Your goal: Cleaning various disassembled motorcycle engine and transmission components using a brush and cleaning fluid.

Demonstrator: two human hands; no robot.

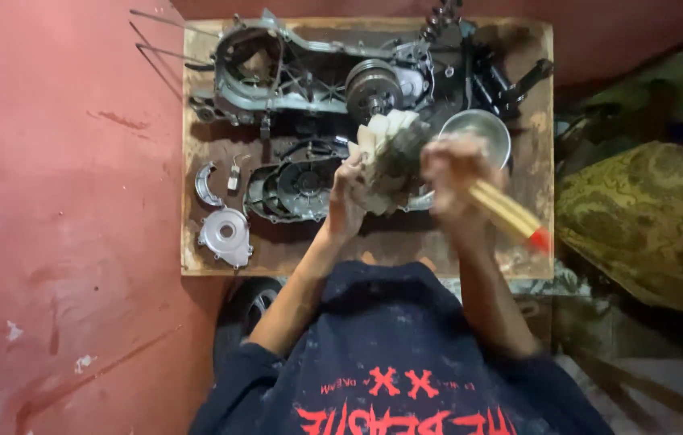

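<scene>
Centre of the frame, slightly right: a finned, fan-like part [390,157], pale cream blades fanned along its upper left edge, darker and grimy toward the core, outline blurred so finer detail unreadable. Held above a wooden board [535,161], raised over a dark round engine cover [297,189]. Left hand [347,201]: closed around the lower left side of the finned part, fingers wrapped on its edge. Right hand [454,177]: closed tight on a brush [511,216] with pale wooden handle and red tip, handle slanting to the lower right; hand blurred, brush head hidden where it meets the finned part. Just behind the right hand: a round metal bowl [482,129], rim bright, inside grey. Upper part of the frame, across the board: a long grey engine crankcase [293,76] with open round cavity at left and a clutch drum [374,84] at its right end; black parts [494,76] beside it at upper right. Left side of the board: a curved metal shoe [206,185], a small clip-like piece [233,177], a silver round cover plate [226,235]. Surrounding: red floor [60,201] at left, patterned olive cushion [647,217] at right.
</scene>
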